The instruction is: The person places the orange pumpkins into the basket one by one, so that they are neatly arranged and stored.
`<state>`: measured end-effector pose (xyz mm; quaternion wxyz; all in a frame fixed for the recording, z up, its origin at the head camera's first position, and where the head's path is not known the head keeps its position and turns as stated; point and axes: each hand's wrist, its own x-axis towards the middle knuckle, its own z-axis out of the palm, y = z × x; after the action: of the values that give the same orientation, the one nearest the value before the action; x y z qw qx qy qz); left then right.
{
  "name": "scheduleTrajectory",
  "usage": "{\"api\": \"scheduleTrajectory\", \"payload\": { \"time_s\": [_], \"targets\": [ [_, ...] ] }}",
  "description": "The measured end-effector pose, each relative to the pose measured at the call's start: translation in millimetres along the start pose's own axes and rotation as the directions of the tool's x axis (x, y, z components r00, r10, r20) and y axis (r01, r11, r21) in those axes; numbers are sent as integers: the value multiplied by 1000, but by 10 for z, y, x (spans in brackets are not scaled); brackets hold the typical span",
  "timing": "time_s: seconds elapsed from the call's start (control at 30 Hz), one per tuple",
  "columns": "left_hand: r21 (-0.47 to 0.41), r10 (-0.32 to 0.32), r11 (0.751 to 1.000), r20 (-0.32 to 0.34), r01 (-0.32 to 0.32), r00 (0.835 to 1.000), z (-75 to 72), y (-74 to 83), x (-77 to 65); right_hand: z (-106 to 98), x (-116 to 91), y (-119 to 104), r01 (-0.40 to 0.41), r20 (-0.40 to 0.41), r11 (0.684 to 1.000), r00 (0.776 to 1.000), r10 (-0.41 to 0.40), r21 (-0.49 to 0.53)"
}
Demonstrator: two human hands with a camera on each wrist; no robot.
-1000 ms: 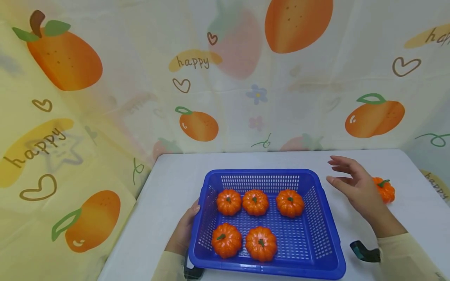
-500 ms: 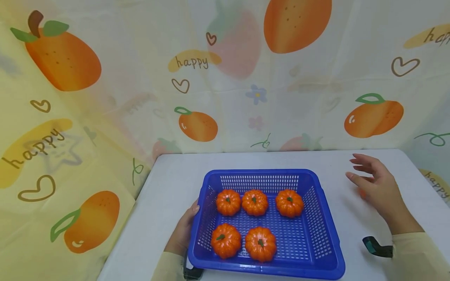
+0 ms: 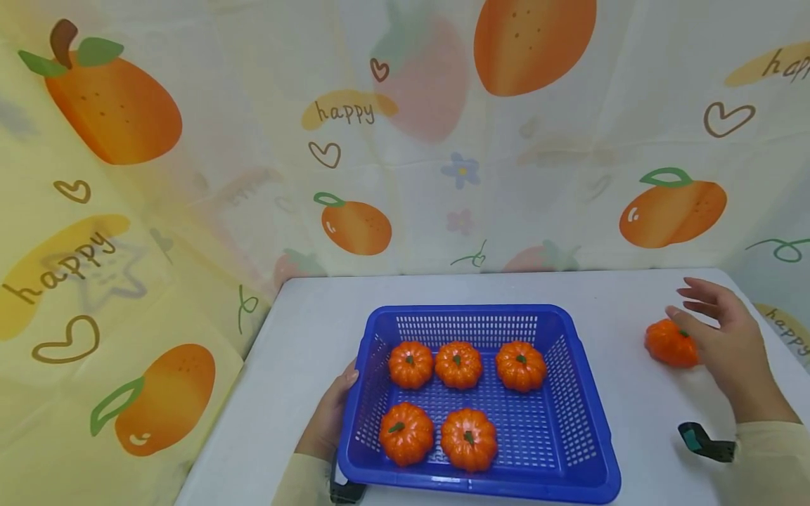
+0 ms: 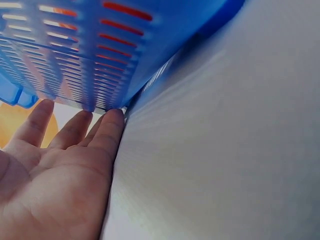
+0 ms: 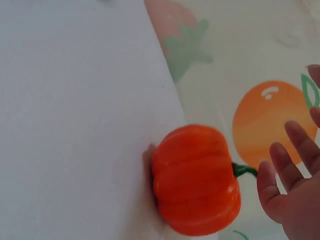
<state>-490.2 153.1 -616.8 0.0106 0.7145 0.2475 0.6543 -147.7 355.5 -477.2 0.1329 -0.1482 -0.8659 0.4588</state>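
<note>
On the right side of the white table lies a small orange pumpkin (image 3: 669, 344) with a green stem. My right hand (image 3: 730, 344) hovers over its right part, hiding some of it in the head view. In the right wrist view the whole pumpkin (image 5: 195, 180) shows, and the fingers of the right hand (image 5: 300, 200) are spread and loosely bent beside the stem, holding nothing. My left hand (image 3: 329, 411) is at the left side of a blue plastic basket (image 3: 601, 429). Its nearly straight fingers (image 4: 107, 130) touch the slotted wall of the basket (image 4: 120, 55).
Several more pumpkins sit in the basket: three across the back, among them a right one (image 3: 521, 366), and two in front, including a left one (image 3: 407, 433). The white tabletop (image 3: 253, 422) meets a fruit-print cloth (image 3: 430, 204) behind and at both sides.
My right hand has moved right, across and past the loose pumpkin, so the pumpkin's left side shows now. The left hand, the basket and the pumpkins in it stay where they were.
</note>
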Motion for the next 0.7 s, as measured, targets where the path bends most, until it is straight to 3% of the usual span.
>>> {"api": "scheduleTrajectory", "payload": {
  "time_s": [0.27,0.4,0.57,0.63,0.7],
  "targets": [
    [-18,-38,999,-8,38,999,15,14,15,-44,7,138,-89,-17,996,996,88,-21],
    [-30,-47,998,-1,47,999,12,42,23,-34,11,231,-81,-25,996,996,80,-33],
    [106,-66,992,-61,72,996,56,101,-12,-10,30,363,-74,-19,997,997,74,-34],
    [240,-81,965,-94,102,992,83,127,-23,0,43,408,-88,2,995,996,88,-42],
    [319,-105,937,-120,139,987,106,153,-23,8,56,446,-101,34,994,994,103,-52]
  ]
}}
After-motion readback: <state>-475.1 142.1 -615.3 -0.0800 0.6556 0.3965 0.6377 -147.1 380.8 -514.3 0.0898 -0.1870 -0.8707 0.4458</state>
